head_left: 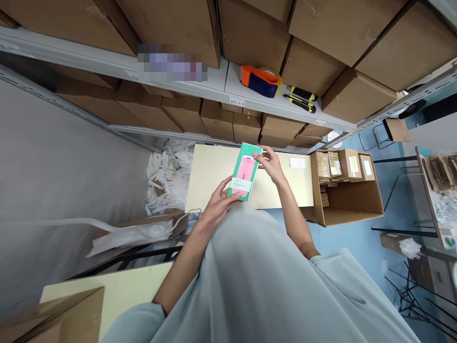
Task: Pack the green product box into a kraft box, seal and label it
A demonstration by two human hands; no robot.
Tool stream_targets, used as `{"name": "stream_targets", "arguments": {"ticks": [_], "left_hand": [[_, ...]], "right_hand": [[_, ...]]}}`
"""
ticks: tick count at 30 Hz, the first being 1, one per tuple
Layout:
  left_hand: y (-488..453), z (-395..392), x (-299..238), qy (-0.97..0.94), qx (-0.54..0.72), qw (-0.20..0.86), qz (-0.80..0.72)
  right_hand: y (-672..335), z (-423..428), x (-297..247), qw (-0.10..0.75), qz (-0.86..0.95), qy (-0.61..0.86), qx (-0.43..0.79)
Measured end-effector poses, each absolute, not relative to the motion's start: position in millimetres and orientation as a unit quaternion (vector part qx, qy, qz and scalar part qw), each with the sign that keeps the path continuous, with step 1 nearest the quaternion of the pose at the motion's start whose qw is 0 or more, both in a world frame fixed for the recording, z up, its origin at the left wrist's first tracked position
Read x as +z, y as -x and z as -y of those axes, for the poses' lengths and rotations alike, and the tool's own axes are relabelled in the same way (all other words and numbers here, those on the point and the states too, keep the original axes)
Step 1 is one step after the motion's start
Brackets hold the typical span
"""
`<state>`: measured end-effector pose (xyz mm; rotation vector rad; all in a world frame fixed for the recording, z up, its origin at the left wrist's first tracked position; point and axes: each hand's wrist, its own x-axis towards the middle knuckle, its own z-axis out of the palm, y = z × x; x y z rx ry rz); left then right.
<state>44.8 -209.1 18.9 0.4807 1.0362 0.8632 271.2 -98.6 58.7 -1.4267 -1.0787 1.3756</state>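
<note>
A green retail box (245,171) with a pink device pictured on its front is held up in front of my body, tilted slightly, above the cream table (210,164). My left hand (218,204) grips its lower left corner, thumb across the front. At the upper right edge, my right hand (270,164) has its thumb on the front face and its fingers behind, partly hidden. A white paper slip (297,163) lies on the table to the right of my right hand.
An open carton (348,216) holding several small brown boxes stands at the table's right end. The shelf above carries an orange and blue tape dispenser (260,81), cutter knives (302,97) and large cartons (255,33). White paper scraps (167,178) are heaped at left.
</note>
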Motion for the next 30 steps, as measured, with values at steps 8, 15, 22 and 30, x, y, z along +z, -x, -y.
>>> {"name": "stream_targets", "arguments": {"ticks": [8, 15, 22, 30], "left_hand": [[-39.7, 219.4, 6.6, -0.159, 0.394, 0.814, -0.396], [-35.3, 221.6, 3.5, -0.118, 0.354, 0.860, -0.349], [-41.9, 212.1, 10.9, -0.216, 0.387, 0.777, -0.448], [-35.2, 222.4, 5.4, -0.187, 0.397, 0.788, -0.432]], "right_hand": [[-286.6, 107.0, 66.6, 0.436, 0.436, 0.479, 0.625], [-279.8, 107.7, 64.1, 0.432, 0.421, 0.478, 0.639], [-266.3, 101.5, 56.9, 0.429, 0.446, 0.565, 0.545], [-268.6, 111.5, 62.4, 0.425, 0.441, 0.527, 0.590]]}}
